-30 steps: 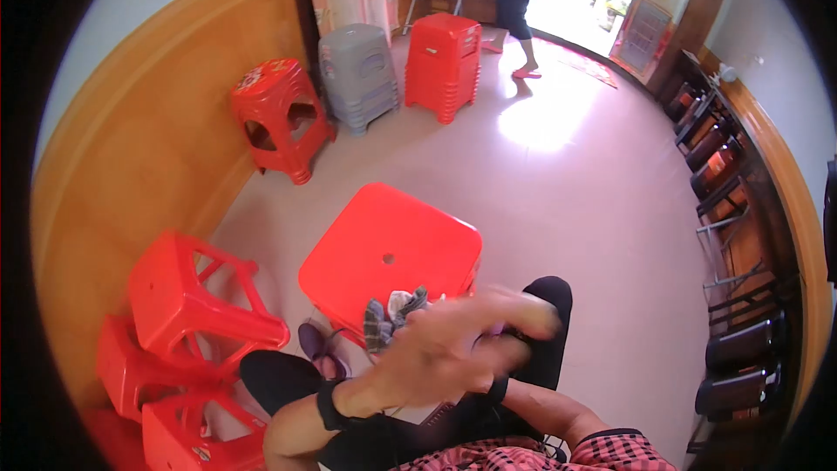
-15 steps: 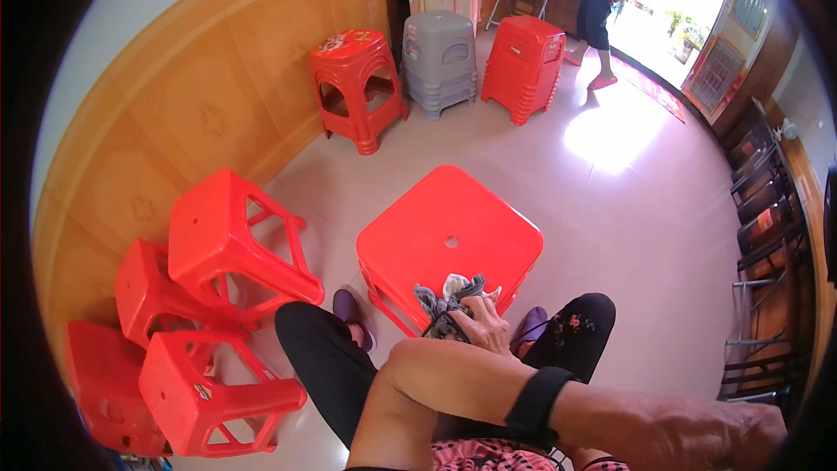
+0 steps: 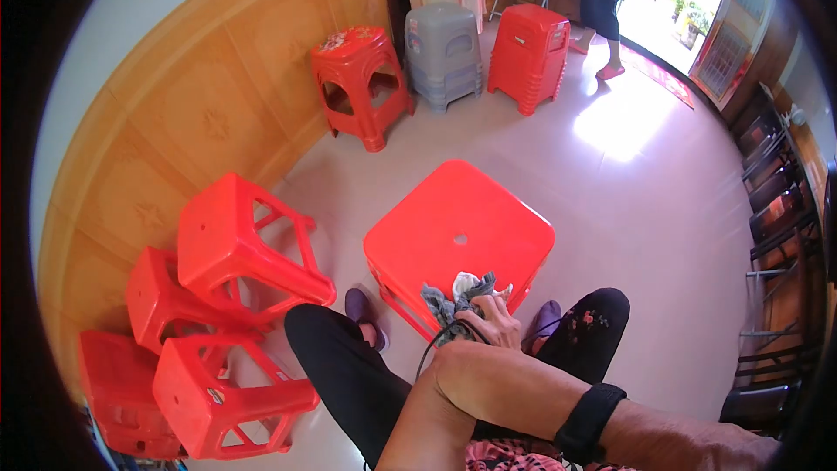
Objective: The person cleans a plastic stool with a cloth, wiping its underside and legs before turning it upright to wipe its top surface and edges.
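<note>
A red plastic stool (image 3: 453,209) with a small hole in its top stands between my knees. My right hand (image 3: 495,323) presses a crumpled grey and white cloth (image 3: 445,303) on the stool's near edge, its fingers closed around it. My left arm crosses in front, with a black band (image 3: 591,423) on it. Low at the right edge, close to the camera, my left hand (image 3: 732,449) shows only in part; its fingers cannot be made out. A thin dark cord (image 3: 429,351) curves beside the right hand.
Several red stools (image 3: 231,231) stand at the left by the wooden wall panel (image 3: 218,105). At the back are a floral-topped red stool (image 3: 362,78), a grey stack (image 3: 443,52) and a red stack (image 3: 529,57). A person (image 3: 602,9) is near the bright doorway; dark chairs (image 3: 772,209) line the right.
The view has shifted slightly, and my left forearm has moved right and a little lower in it. My right hand still holds the cloth at the stool's near edge.
</note>
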`<state>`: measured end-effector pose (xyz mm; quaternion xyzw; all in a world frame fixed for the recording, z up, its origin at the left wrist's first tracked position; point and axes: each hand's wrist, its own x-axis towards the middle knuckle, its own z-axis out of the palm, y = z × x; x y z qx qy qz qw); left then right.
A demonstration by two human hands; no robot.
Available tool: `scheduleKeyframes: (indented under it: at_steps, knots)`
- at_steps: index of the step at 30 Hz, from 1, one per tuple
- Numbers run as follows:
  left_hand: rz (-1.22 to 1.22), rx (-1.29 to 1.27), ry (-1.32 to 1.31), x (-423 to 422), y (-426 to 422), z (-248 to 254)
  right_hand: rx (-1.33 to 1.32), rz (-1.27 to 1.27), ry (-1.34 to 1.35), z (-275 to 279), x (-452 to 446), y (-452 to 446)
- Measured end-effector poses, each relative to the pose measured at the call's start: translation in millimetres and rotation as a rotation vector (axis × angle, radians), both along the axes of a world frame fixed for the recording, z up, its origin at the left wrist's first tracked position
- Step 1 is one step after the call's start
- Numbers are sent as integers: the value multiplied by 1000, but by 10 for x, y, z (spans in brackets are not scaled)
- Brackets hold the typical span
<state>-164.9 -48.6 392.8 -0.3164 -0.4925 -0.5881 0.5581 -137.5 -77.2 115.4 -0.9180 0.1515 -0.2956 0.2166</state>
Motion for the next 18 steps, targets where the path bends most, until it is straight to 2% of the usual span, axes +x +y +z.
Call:
scheduleKeyframes:
  at_steps: [18]
  knots:
    - [-37, 31, -40, -2, -50, -61, 38, 23, -21, 55, -15, -6]
